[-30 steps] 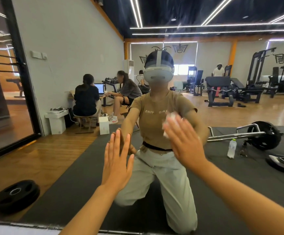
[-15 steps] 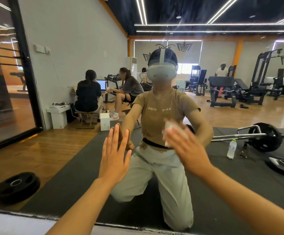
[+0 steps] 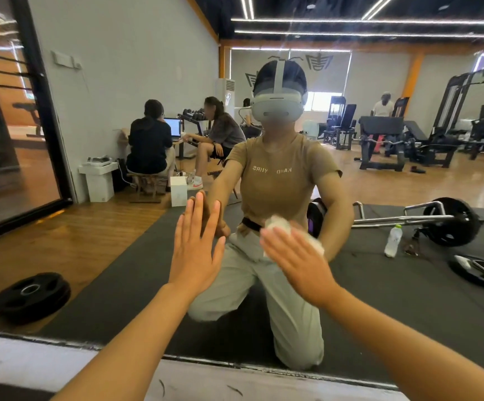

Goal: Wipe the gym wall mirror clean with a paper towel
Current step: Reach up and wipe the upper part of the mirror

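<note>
Your right hand [image 3: 298,264], fingers flat, has slid the paper towel [image 3: 281,227] lower on the mirror [image 3: 96,250]; left hand [image 3: 196,253] stays splayed, bracing, lower-center frame; wiping continues.

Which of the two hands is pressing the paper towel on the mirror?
The right hand: the white paper towel shows under its flat fingers. The left hand lies bare on the mirror.
</note>
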{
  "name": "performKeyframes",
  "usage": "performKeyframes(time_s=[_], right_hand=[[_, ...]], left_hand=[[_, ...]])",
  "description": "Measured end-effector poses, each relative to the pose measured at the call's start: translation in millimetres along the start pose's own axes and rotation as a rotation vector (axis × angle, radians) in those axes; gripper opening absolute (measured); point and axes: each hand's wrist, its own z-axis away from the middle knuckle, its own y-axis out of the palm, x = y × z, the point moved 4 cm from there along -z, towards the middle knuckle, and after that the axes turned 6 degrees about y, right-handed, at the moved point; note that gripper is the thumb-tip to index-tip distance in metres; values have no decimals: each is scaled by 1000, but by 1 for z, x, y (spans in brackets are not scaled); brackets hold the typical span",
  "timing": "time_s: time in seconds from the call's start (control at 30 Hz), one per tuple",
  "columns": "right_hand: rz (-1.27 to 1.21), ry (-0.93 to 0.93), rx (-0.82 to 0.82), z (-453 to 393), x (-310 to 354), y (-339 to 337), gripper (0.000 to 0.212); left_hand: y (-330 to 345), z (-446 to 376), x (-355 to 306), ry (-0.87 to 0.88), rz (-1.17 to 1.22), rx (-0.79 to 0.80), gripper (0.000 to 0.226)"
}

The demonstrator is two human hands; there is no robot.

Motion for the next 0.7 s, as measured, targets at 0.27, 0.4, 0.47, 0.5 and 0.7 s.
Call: performKeyframes(time_s=[0.27,0.4,0.47,0.5,0.7], right_hand=[[183,-304,371,107,54,50,101],[4,-242,185,63,40,18,68],[-95,-134,124,31,27,0,50],[-170,-32,89,12,17,-8,45],[19,2,-56,-30,-8,0,50]], left_hand=[[13,25,3,-22,25,-14,69],[20,41,15,-38,10,0,70],[25,50,25,-93,34,7,72],[28,55,29,-123,44,9,74],[43,85,43,-184,61,51,86]])
